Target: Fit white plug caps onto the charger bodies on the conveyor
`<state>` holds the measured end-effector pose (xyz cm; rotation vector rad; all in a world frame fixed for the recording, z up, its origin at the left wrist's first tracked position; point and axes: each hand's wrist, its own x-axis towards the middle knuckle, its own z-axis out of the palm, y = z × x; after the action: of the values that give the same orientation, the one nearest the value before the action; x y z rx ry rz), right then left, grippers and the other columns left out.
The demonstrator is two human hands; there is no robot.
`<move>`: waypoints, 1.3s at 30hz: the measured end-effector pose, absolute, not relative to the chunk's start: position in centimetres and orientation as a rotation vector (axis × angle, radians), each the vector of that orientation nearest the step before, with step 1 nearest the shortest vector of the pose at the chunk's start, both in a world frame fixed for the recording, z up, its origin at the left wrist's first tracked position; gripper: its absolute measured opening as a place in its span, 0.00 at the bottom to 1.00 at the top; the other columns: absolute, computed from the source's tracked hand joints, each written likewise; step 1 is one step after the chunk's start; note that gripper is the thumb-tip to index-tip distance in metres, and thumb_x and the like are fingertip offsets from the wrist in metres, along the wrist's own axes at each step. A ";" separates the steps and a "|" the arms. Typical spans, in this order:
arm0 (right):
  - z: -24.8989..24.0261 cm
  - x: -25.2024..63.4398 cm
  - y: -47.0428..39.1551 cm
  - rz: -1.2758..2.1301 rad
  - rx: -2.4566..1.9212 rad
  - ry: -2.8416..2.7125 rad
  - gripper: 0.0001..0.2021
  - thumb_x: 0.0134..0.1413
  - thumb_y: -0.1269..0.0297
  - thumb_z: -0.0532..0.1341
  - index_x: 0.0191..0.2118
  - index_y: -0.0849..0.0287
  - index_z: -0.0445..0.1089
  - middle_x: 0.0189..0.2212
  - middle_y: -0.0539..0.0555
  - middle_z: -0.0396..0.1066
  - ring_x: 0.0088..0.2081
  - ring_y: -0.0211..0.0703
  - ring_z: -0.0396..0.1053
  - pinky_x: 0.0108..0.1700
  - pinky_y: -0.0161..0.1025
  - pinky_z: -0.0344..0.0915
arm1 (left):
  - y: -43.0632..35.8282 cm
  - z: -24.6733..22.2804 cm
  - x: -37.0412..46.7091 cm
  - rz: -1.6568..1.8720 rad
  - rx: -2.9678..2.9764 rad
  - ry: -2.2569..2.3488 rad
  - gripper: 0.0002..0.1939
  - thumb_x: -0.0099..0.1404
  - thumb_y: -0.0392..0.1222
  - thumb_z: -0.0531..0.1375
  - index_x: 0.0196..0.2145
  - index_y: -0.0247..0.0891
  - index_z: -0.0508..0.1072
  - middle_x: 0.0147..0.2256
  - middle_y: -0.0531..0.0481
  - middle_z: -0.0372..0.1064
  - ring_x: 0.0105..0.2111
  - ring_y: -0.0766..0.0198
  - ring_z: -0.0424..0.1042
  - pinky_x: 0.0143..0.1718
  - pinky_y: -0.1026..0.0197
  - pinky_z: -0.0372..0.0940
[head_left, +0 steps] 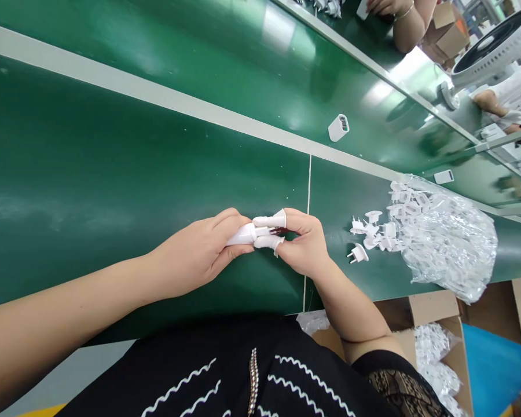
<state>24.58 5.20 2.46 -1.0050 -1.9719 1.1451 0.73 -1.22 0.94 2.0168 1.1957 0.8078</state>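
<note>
My left hand [200, 250] is closed around a white charger housing [242, 235], lying sideways above the green bench. My right hand [304, 238], with white covers on its thumb and forefinger, pinches a white plug piece [264, 231] against the housing's right end. Its metal prongs point right, toward my palm. Whether plug piece and housing are fully joined I cannot tell. To the right, several loose white plug pieces [372, 230] lie on the bench, spilling from a clear plastic bag [451, 243] full of them.
Beyond a pale strip [208, 110], one white housing [338, 127] stands on the green surface and another white housing [443, 176] lies farther right. A co-worker's hand [388, 7] is at the top. A fan [495, 43] stands upper right; a cardboard box [434, 307] of bagged parts sits below the bench.
</note>
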 end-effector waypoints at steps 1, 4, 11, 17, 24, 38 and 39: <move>2.4 24.5 5.1 1.126 -1.013 -1.978 0.10 0.59 0.59 0.79 0.46 0.50 0.89 0.29 0.47 0.76 0.30 0.36 0.73 0.33 0.36 0.74 | -1.3 0.8 0.7 0.803 2.018 1.205 0.15 0.88 0.48 0.51 0.57 0.40 0.73 0.43 0.47 0.72 0.25 0.62 0.66 0.27 0.57 0.60; 2.2 24.3 4.9 1.063 -0.995 -1.984 0.08 0.62 0.62 0.77 0.46 0.50 0.90 0.28 0.47 0.76 0.29 0.36 0.71 0.32 0.35 0.72 | -1.6 0.5 0.8 0.790 2.017 1.237 0.16 0.88 0.51 0.50 0.54 0.39 0.73 0.42 0.46 0.70 0.23 0.63 0.62 0.25 0.57 0.59; 2.0 24.3 4.9 0.985 -0.942 -2.064 0.09 0.62 0.67 0.75 0.47 0.51 0.89 0.30 0.48 0.77 0.30 0.37 0.72 0.32 0.36 0.71 | -1.7 0.3 1.1 0.814 1.967 1.193 0.15 0.88 0.49 0.51 0.53 0.38 0.72 0.43 0.46 0.69 0.27 0.62 0.64 0.29 0.57 0.62; 3.1 23.9 4.6 0.971 -0.927 -1.879 0.24 0.63 0.55 0.78 0.63 0.50 0.81 0.41 0.53 0.85 0.41 0.45 0.82 0.46 0.44 0.83 | -1.0 0.8 1.9 1.127 1.660 1.084 0.13 0.87 0.49 0.56 0.61 0.43 0.73 0.47 0.46 0.74 0.41 0.58 0.74 0.44 0.58 0.72; 3.0 23.9 4.0 0.694 -0.856 -1.984 0.15 0.66 0.62 0.75 0.56 0.49 0.81 0.47 0.56 0.86 0.43 0.48 0.83 0.47 0.48 0.85 | -0.6 1.4 0.9 1.155 1.598 0.919 0.16 0.86 0.49 0.59 0.65 0.44 0.71 0.56 0.39 0.78 0.52 0.52 0.80 0.52 0.53 0.77; 2.3 24.0 3.1 0.328 -0.621 -2.067 0.26 0.62 0.68 0.78 0.63 0.41 0.80 0.45 0.52 0.88 0.42 0.49 0.86 0.47 0.50 0.88 | -1.7 1.0 0.2 1.116 1.363 0.777 0.18 0.85 0.45 0.50 0.62 0.46 0.75 0.61 0.36 0.75 0.54 0.45 0.79 0.47 0.47 0.80; 2.3 24.1 3.0 0.300 -0.606 -2.070 0.26 0.62 0.68 0.78 0.62 0.41 0.81 0.45 0.52 0.88 0.42 0.49 0.86 0.46 0.50 0.88 | -1.7 1.0 0.0 1.095 1.335 0.754 0.18 0.85 0.44 0.50 0.61 0.46 0.76 0.61 0.36 0.75 0.52 0.45 0.79 0.44 0.48 0.80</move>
<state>24.11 3.02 2.25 -0.6063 -2.0703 0.2996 0.05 -1.73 1.00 1.3348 0.7544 1.0948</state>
